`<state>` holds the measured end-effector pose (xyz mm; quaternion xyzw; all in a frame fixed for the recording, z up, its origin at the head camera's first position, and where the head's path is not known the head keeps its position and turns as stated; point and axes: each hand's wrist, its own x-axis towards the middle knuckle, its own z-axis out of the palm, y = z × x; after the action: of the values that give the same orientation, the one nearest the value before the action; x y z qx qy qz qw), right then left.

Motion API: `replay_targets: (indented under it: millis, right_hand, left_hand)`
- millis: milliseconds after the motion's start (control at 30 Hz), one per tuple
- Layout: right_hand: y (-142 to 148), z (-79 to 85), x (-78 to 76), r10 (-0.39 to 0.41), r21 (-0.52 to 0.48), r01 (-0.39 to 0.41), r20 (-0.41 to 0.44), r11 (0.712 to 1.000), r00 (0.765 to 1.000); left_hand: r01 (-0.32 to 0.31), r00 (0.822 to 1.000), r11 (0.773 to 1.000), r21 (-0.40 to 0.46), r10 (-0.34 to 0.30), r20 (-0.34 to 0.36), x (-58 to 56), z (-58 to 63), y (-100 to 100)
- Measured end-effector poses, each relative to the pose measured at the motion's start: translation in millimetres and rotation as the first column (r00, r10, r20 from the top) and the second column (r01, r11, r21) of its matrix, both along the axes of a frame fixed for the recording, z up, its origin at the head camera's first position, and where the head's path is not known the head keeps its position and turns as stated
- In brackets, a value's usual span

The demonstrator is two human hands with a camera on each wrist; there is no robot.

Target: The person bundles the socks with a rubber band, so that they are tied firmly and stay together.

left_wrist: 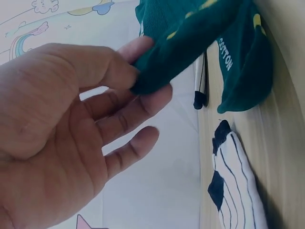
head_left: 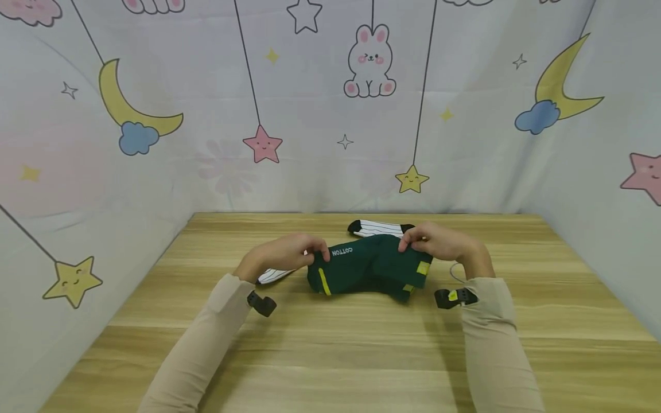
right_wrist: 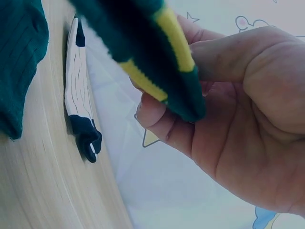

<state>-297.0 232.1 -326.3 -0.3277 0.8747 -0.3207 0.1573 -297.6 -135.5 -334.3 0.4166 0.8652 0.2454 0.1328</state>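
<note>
A dark green sock with yellow bands spans the space between both hands. My left hand pinches one end between thumb and fingers, its other fingers spread loosely in the left wrist view. The opposite end, with yellow bands, is pinched by my right hand. A second green sock, marked COTTON, lies close under the held one over the table. One white sock with dark stripes and black ends lies behind the green pair. Another striped sock is beside my left hand, partly hidden in the head view.
The wood-grain table runs back to a pale curtain printed with stars, moons and a rabbit. Curtain also closes in both sides. Small black cameras are strapped at the wrists, and a thin cable loops by the right one.
</note>
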Motion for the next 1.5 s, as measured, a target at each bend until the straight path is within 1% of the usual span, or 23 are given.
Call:
replay_targets:
  millis: [100,200,367,567,700,867,1000,1200,1400,1500]
  right_hand:
    - [-0.2,-0.3,0.2,-0.013,0.011,0.013,0.014,1.0,1.0]
    - [-0.5,-0.8,0.4,-0.012,0.017,0.012,0.012,1.0,1.0]
    - [0.5,-1.1,-0.2,0.0,0.022,0.0,0.009,1.0,1.0]
    - [0.3,-1.3,-1.1,0.024,0.029,-0.024,0.01,0.999,1.0]
    - [-1.5,-2.8,-2.3,0.02,0.052,-0.021,0.016,0.998,1.0]
    - [-3.5,-7.8,-4.4,0.027,0.073,-0.028,0.02,0.997,0.999]
    - [-5.0,-9.2,-4.2,0.024,0.073,-0.027,0.038,0.997,0.999]
    - [-7.2,-13.2,-5.2,-0.024,0.097,0.015,0.085,0.995,0.996]
    - [-9.0,-20.2,-6.7,-0.065,0.104,0.048,0.164,0.993,0.984]
    - [-10.2,-22.3,-7.2,-0.058,0.121,0.039,0.163,0.992,0.985]
  left_hand:
    - [-0.039,0.999,0.999,0.022,0.039,-0.007,-1.3,-2.4,2.4]
    - [-0.064,0.998,0.998,0.022,0.064,-0.018,-3.2,-4.9,3.7]
    - [-0.081,0.996,0.997,0.002,0.081,-0.023,-5.6,-8.1,3.8]
    - [-0.1,0.995,0.995,-0.009,0.1,-0.03,-5.3,-8.4,1.5]
    - [-0.112,0.993,0.993,-0.023,0.111,-0.037,-5.4,-8.9,-0.4]
    - [-0.11,0.993,0.993,-0.047,0.108,-0.046,-5.7,-9.7,-1.0]
    - [-0.109,0.992,0.99,-0.088,0.104,-0.067,-4.9,-9.2,-0.4]
    - [-0.116,0.989,0.983,-0.139,0.102,-0.104,-4.2,-9.3,0.4]
    - [-0.123,0.984,0.977,-0.174,0.096,-0.153,-3.4,-11.1,1.4]
    - [-0.126,0.981,0.974,-0.187,0.095,-0.168,-3.3,-12.4,1.4]
